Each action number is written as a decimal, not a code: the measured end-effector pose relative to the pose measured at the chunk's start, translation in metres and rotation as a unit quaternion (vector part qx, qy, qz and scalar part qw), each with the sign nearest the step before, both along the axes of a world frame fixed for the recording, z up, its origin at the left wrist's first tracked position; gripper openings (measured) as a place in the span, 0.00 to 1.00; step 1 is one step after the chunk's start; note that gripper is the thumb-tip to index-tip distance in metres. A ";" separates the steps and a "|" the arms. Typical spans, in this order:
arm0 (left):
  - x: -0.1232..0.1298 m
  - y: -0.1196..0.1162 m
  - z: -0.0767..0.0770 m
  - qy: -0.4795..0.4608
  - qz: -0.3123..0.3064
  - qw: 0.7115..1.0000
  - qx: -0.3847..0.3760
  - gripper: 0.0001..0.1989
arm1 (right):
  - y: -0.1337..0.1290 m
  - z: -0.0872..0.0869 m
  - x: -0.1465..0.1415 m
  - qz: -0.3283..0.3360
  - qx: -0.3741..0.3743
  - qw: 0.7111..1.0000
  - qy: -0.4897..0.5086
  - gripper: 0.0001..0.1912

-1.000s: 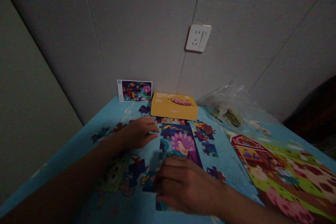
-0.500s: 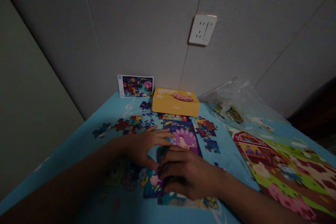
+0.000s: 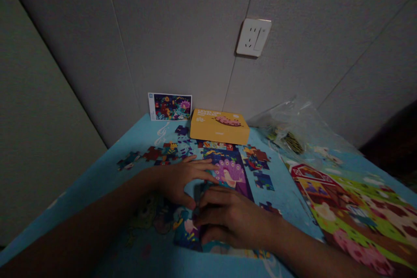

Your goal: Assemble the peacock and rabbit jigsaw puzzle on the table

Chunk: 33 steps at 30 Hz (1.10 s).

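A partly joined jigsaw puzzle (image 3: 208, 154) with a purple peacock lies on the blue table in front of me. My left hand (image 3: 185, 180) rests palm down across its left side, fingers stretched and spread, thumb pointing toward my right hand. Over the lower middle, my right hand (image 3: 230, 215) is bent, with curled fingers pressed at the edge of a puzzle piece (image 3: 189, 228) with a pink flower, at the lower left. Beneath the right palm the puzzle is hidden. Loose joined pieces (image 3: 263, 180) lie to the right, and more pieces (image 3: 152, 153) lie to the left.
A yellow puzzle box (image 3: 220, 132) and a picture card (image 3: 171, 107) stand at the back by the wall. A clear plastic bag (image 3: 293, 132) with pieces inside sits at the back right. A farm puzzle (image 3: 355, 208) lies at right. A wall socket (image 3: 253, 38) is above.
The flower section at the lower left has turned slightly and now meets the lower right section. My right fingers have shifted a little left; my left hand has barely moved.
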<state>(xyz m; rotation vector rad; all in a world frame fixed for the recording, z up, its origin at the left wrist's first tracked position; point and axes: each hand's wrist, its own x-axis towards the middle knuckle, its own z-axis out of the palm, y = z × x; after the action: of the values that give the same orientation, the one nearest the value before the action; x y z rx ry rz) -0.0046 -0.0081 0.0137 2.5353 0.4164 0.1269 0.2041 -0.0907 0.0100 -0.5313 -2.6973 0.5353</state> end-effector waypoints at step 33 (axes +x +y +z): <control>-0.019 0.009 0.023 0.148 -0.002 0.988 -0.040 0.45 | -0.004 0.005 0.001 0.011 -0.039 0.999 0.010 0.11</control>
<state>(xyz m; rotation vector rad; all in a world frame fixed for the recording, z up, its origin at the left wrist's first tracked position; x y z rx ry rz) -0.0236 0.0005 0.0368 2.4795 0.5202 -0.2655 0.2049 -0.0942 0.0151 -0.5142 -2.6761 0.6502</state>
